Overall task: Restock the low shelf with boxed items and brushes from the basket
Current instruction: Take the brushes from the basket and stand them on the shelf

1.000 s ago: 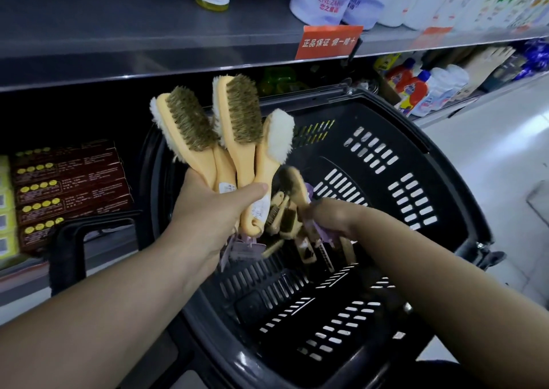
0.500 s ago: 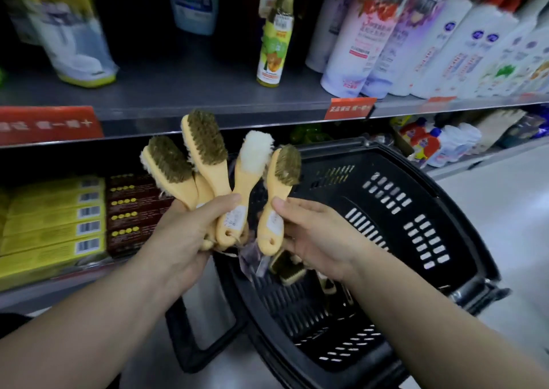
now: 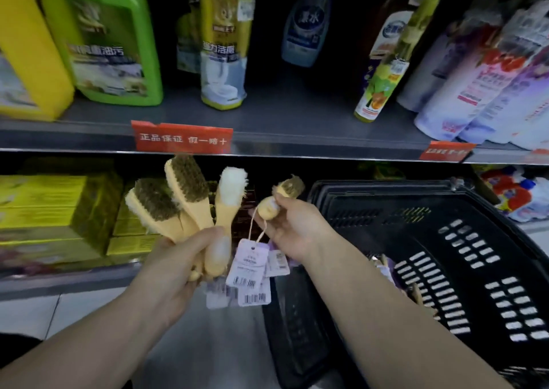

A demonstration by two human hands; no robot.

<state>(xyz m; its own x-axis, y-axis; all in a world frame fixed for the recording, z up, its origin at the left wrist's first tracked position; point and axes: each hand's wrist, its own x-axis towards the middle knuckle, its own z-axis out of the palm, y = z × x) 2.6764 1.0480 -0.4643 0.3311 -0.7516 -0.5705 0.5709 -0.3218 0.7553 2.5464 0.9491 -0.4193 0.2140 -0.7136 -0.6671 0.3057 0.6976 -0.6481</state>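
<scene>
My left hand [image 3: 175, 267] grips the handles of a fan of three pale wooden brushes [image 3: 190, 195], two with dark bristles and one with white, heads pointing up. My right hand [image 3: 292, 225] holds a single dark-bristled brush [image 3: 280, 197] by its handle, just right of the bunch, with paper price tags [image 3: 249, 265] dangling on strings below. Both hands hover in front of the low shelf [image 3: 89, 267], where yellow boxes [image 3: 56, 210] are stacked at the left. The black basket [image 3: 445, 255] sits at the right, with more brushes [image 3: 416, 293] partly hidden behind my right forearm.
An upper shelf [image 3: 297, 133] with red price strips carries green and yellow jugs [image 3: 101, 38] and several bottles and refill pouches [image 3: 475, 85]. Darker boxes stand behind the brushes on the low shelf. Tiled floor shows at the lower left.
My right hand lifted a brush out of the basket and brought it up beside the bunch in my left hand. My view tilted upward and both hands shifted left toward the low shelf.
</scene>
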